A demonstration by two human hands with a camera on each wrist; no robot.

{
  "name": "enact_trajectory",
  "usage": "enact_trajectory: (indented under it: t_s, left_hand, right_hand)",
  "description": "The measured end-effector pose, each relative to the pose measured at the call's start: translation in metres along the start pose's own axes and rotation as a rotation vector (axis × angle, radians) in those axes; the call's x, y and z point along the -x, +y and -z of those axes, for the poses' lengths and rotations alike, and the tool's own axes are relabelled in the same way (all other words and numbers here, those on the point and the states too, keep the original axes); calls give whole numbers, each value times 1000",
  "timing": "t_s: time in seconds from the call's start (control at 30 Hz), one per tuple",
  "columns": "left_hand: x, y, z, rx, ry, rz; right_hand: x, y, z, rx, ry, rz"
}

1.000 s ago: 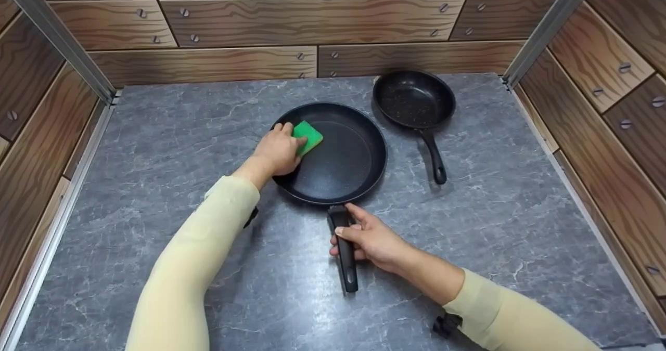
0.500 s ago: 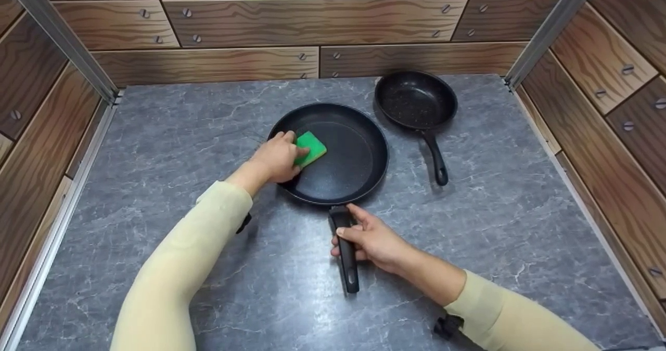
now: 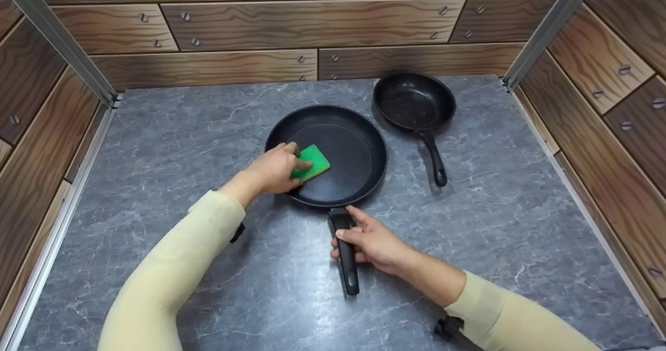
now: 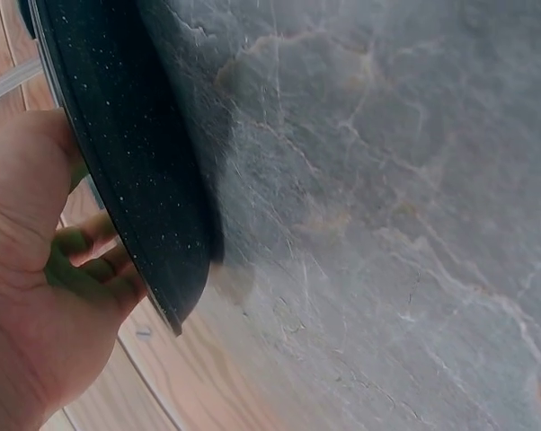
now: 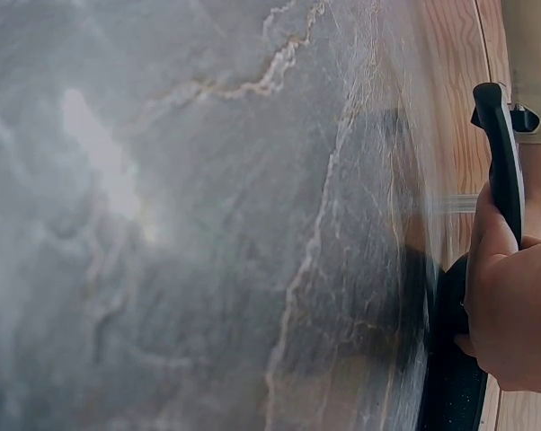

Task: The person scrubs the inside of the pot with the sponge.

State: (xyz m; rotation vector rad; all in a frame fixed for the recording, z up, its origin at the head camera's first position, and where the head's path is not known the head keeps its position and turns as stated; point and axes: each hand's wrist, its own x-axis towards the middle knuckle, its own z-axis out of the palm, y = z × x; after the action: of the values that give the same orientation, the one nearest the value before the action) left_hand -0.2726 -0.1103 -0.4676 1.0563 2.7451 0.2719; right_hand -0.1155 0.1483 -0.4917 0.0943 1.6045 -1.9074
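Note:
In the head view a large black frying pan (image 3: 354, 158) rests on the grey marbled surface, its handle (image 3: 349, 275) pointing toward me. My left hand (image 3: 276, 169) grips a green sponge (image 3: 316, 158) against the left part of the pan's inside. The pan's speckled outer side (image 4: 136, 153) hides part of that hand's fingers in the left wrist view, and the sponge is out of sight there. With the thumb on top and fingers underneath, my right hand (image 3: 377, 242) holds the pan's handle near the pan body. The right wrist view shows the same handle (image 5: 502, 162) in the hand.
A smaller black frying pan (image 3: 413, 104) stands at the back right, its handle (image 3: 436, 161) angled toward the front. Wood-patterned walls (image 3: 312, 23) enclose the back and both sides of the marbled surface (image 3: 171, 132), with metal posts (image 3: 551, 23) at the corners.
My left hand has slid the sponge toward me and slightly right across the pan's inside. The right hand keeps its hold on the handle, and both pans stay in place.

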Motion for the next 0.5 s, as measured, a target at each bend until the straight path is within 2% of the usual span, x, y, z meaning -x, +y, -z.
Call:
enact_trajectory:
  t_s: [0.5]
  left_hand:
    - [3, 20, -1, 49, -21, -107]
  right_hand:
    - [-1, 2, 2, 8, -5, -7]
